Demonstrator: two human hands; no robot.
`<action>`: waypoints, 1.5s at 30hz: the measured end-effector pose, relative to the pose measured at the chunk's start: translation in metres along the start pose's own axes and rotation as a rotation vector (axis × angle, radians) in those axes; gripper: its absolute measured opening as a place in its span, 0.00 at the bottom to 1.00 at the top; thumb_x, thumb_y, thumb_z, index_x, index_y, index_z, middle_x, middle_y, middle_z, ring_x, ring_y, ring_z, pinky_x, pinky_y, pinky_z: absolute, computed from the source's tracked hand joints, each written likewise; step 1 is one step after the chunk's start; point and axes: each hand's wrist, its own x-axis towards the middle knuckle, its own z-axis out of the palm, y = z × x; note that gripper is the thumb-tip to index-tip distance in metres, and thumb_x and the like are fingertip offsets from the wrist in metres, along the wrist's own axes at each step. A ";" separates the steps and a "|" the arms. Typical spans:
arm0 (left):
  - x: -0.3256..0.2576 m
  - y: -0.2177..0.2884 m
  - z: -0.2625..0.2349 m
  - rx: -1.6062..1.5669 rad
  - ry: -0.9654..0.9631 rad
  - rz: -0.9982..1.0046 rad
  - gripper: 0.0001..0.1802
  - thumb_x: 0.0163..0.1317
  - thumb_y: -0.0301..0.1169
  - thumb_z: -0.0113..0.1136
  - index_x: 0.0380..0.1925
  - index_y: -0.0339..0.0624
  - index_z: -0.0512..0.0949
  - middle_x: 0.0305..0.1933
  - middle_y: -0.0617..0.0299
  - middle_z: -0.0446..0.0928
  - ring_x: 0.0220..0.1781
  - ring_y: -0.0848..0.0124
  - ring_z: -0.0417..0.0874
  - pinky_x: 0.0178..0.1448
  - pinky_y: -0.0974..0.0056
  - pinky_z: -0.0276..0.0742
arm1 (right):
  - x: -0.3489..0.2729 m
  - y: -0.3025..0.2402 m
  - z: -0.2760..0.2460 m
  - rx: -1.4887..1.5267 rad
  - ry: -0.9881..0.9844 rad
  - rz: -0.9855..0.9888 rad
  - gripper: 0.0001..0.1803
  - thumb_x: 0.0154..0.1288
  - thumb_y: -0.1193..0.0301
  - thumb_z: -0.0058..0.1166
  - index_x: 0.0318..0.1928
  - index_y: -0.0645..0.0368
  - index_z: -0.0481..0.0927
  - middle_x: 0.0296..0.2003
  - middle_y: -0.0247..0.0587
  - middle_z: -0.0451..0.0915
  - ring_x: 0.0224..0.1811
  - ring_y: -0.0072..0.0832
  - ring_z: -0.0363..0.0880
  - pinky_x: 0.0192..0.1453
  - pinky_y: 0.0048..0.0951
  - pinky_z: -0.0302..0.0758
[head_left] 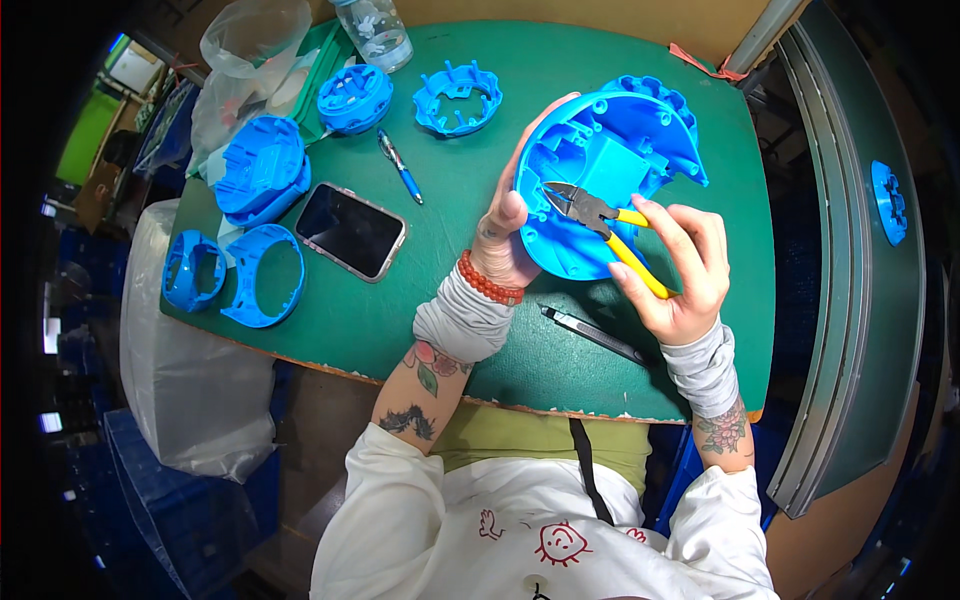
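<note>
- Two blue plastic rings [240,273] lying side by side at far left of green table [440,300], near its front edge.
- Behind them, domed blue housing [262,168]; beyond that, clear plastic bag [245,50] and clear bottle [372,30] at the back edge.
- Dark smartphone [351,230] flat, screen up, just right of the rings.
- Further back, round blue cap [355,97], blue pen [400,168], and toothed blue crown ring [458,98], each apart from the others.
- Left hand [505,235], red bead bracelet at wrist, fingers wrapped around rim of large blue disc-shaped moulding [600,180], thumb pressed on inner face, holding it tilted above the table.
- Moulding: probably light, stiff, hard plastic, thin ribs and tabs likely to snap; best gripped by thick outer rim, as held.
- Yellow-handled cutters [600,222], tips inside the moulding near its square centre box, jaws narrowly parted.
- Dark utility knife [592,332] lying on table below the moulding.
- Right hand [680,265], fingers curled around the yellow handles.
</note>
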 end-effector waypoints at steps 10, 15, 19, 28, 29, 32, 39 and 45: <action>0.000 0.000 -0.003 -0.005 -0.003 -0.020 0.61 0.34 0.57 0.71 0.65 0.41 0.49 0.64 0.52 0.58 0.63 0.59 0.64 0.64 0.56 0.64 | 0.001 0.000 0.000 0.035 -0.008 0.013 0.27 0.39 0.66 0.69 0.44 0.59 0.79 0.32 0.41 0.73 0.30 0.31 0.72 0.30 0.27 0.71; 0.000 0.000 -0.003 -0.026 -0.005 -0.029 0.60 0.35 0.56 0.71 0.65 0.41 0.50 0.63 0.53 0.58 0.63 0.59 0.64 0.64 0.56 0.64 | 0.000 0.001 0.000 0.047 -0.020 0.028 0.27 0.39 0.66 0.69 0.44 0.60 0.79 0.32 0.41 0.73 0.30 0.32 0.72 0.30 0.27 0.72; -0.001 -0.001 -0.005 -0.068 -0.013 -0.027 0.59 0.37 0.54 0.71 0.65 0.41 0.50 0.63 0.53 0.59 0.63 0.59 0.64 0.64 0.55 0.64 | -0.002 -0.001 0.002 0.051 -0.010 0.020 0.26 0.40 0.67 0.69 0.44 0.60 0.79 0.32 0.42 0.73 0.30 0.32 0.72 0.30 0.28 0.72; -0.009 -0.010 -0.023 -0.193 0.049 -0.086 0.53 0.41 0.53 0.69 0.64 0.46 0.53 0.60 0.54 0.64 0.60 0.59 0.68 0.59 0.52 0.70 | -0.001 0.001 -0.001 -0.124 0.087 -0.003 0.29 0.37 0.63 0.70 0.46 0.53 0.80 0.34 0.38 0.72 0.36 0.33 0.70 0.38 0.30 0.71; -0.008 -0.010 -0.024 -0.196 0.047 -0.088 0.53 0.41 0.53 0.69 0.64 0.46 0.53 0.60 0.54 0.64 0.60 0.59 0.68 0.59 0.52 0.70 | -0.001 0.001 -0.002 -0.127 0.086 -0.002 0.29 0.37 0.63 0.70 0.46 0.53 0.80 0.34 0.38 0.72 0.36 0.33 0.70 0.38 0.30 0.71; -0.008 -0.010 -0.023 -0.215 0.029 -0.102 0.53 0.42 0.54 0.69 0.64 0.46 0.52 0.60 0.54 0.64 0.60 0.59 0.68 0.59 0.52 0.70 | -0.001 -0.002 -0.001 -0.162 0.067 -0.015 0.29 0.37 0.62 0.70 0.45 0.52 0.81 0.34 0.38 0.72 0.36 0.33 0.70 0.40 0.31 0.70; -0.006 -0.013 -0.023 -0.193 0.023 -0.102 0.53 0.43 0.55 0.67 0.64 0.45 0.53 0.60 0.53 0.63 0.59 0.59 0.68 0.58 0.52 0.71 | 0.000 0.002 0.001 -0.153 0.065 -0.015 0.29 0.36 0.61 0.70 0.45 0.53 0.81 0.33 0.38 0.72 0.35 0.33 0.71 0.38 0.31 0.71; -0.010 -0.014 -0.029 -0.292 0.052 -0.057 0.43 0.51 0.56 0.60 0.59 0.37 0.60 0.57 0.51 0.69 0.57 0.59 0.71 0.59 0.52 0.70 | 0.001 -0.002 0.002 -0.081 0.057 -0.010 0.28 0.35 0.65 0.71 0.43 0.58 0.81 0.33 0.40 0.73 0.35 0.33 0.71 0.37 0.31 0.71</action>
